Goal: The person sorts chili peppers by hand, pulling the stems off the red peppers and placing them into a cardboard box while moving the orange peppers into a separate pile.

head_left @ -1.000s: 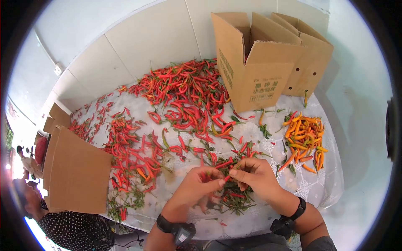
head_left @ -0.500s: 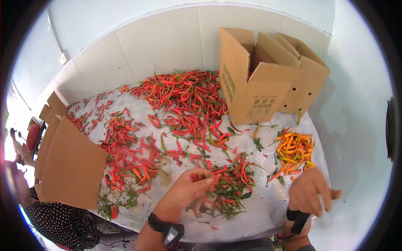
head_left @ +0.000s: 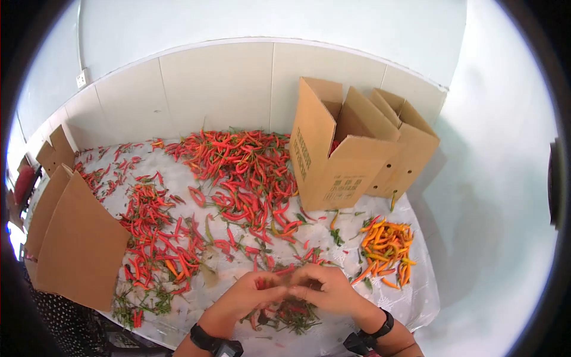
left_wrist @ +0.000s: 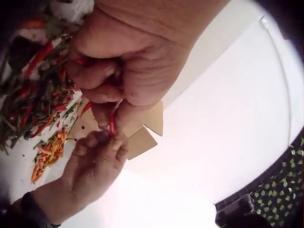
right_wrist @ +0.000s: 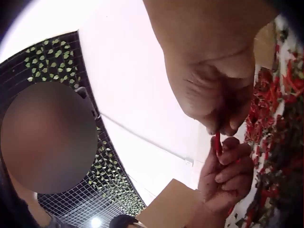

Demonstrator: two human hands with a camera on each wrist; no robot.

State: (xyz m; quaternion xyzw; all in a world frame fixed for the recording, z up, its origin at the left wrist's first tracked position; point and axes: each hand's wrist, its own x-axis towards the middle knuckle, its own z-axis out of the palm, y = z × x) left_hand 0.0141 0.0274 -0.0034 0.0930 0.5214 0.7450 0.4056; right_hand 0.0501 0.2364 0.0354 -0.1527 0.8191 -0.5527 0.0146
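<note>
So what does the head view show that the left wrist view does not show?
Only the head view shows the big red chili pile by the wall, the flat cardboard at the left edge, and the open boxes as whole.

Only the left wrist view shows, close up, one red chili pinched between the fingertips of both hands.

Both show the left hand and right hand meeting over the stems and chilies, and the orange chilies set apart to the right.

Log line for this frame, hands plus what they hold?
left hand: pinches thin red chili pepper | right hand: pinches same pepper | below: stem scrap pile | white table
</note>
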